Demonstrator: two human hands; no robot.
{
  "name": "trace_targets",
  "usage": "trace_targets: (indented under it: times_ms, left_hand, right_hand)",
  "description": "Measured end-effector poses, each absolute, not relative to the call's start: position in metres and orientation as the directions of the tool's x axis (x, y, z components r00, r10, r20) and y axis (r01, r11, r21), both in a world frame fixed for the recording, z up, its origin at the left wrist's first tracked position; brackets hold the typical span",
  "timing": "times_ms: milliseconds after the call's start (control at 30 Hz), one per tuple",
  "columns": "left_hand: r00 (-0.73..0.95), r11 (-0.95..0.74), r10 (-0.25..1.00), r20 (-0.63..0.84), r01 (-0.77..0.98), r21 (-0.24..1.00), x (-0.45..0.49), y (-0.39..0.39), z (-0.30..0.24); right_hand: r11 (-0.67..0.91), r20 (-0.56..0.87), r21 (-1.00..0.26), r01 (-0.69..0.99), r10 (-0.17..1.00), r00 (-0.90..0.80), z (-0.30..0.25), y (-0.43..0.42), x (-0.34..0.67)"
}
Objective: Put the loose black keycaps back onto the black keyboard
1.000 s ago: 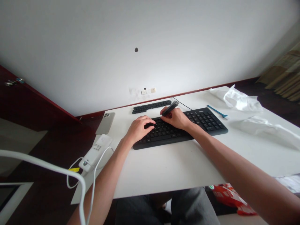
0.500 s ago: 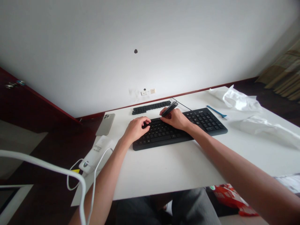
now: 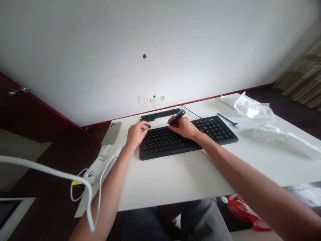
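A black keyboard (image 3: 173, 147) lies on the white table. At its upper left corner, my left hand (image 3: 136, 134) pinches a small black keycap (image 3: 149, 126) between thumb and fingers, just above the keys. My right hand (image 3: 185, 128) is closed around a dark, pen-shaped tool (image 3: 178, 116) that slants up to the right; its kind cannot be made out. The tool's lower end is by the keyboard's top edge. Behind the keyboard, several loose black keycaps (image 3: 160, 114) sit in rows.
A blue tool (image 3: 227, 119) lies right of the keyboard, near crumpled white plastic bags (image 3: 250, 105). On the left are a phone (image 3: 112, 133), a white power strip (image 3: 100, 164) and a white cable (image 3: 50, 169) crossing the foreground. A red bag (image 3: 240, 211) sits below the table's edge.
My left hand has lifted off the keys and moved left, and a keycap now shows in its fingers. My right hand stays over the keyboard with the tool. The view has shifted slightly.
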State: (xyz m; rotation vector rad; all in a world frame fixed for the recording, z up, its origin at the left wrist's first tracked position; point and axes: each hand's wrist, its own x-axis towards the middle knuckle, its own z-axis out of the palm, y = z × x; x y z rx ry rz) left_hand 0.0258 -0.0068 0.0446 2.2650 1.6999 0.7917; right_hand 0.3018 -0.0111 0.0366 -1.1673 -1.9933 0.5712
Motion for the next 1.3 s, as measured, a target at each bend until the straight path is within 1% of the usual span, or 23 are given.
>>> trace_targets:
  times_ms: [67,133,267,400,600,700,867,1067,1300]
  left_hand:
    - [0.177,-0.301,0.939,0.295,0.837,0.458,0.026,-0.004,0.044]
    - [0.188,-0.304,0.938,0.293,0.851,0.428,0.029,-0.002,0.046]
    - [0.267,-0.361,0.916,0.3,0.874,0.326,0.044,0.006,0.051]
    - [0.333,-0.402,0.903,0.271,0.876,0.265,0.062,0.019,0.047]
    - [0.328,-0.383,0.903,0.277,0.908,0.172,0.075,0.036,0.035]
    - [0.325,-0.381,0.9,0.29,0.91,0.165,0.075,0.039,0.033]
    - [0.374,-0.449,0.852,0.366,0.881,0.146,0.071,0.041,0.031]
    - [0.311,-0.405,0.847,0.431,0.903,0.145,0.07,0.042,0.024]
    - [0.233,-0.327,0.866,0.443,0.933,0.148,0.072,0.04,0.021]
  right_hand:
    - [0.474,0.368,-0.693,0.543,0.88,-0.299,0.037,-0.011,0.302]
    - [0.465,0.363,-0.702,0.54,0.885,-0.29,0.037,-0.011,0.302]
    - [0.475,0.375,-0.703,0.53,0.88,-0.292,0.035,-0.009,0.302]
    - [0.483,0.391,-0.702,0.524,0.876,-0.284,0.032,-0.008,0.302]
    - [0.479,0.387,-0.703,0.526,0.878,-0.281,0.033,-0.008,0.301]
    - [0.469,0.38,-0.704,0.534,0.883,-0.275,0.033,-0.008,0.302]
    - [0.451,0.363,-0.712,0.537,0.892,-0.269,0.033,-0.009,0.302]
    - [0.444,0.359,-0.701,0.558,0.896,-0.262,0.033,-0.009,0.301]
    - [0.442,0.353,-0.695,0.566,0.897,-0.267,0.034,-0.01,0.3]
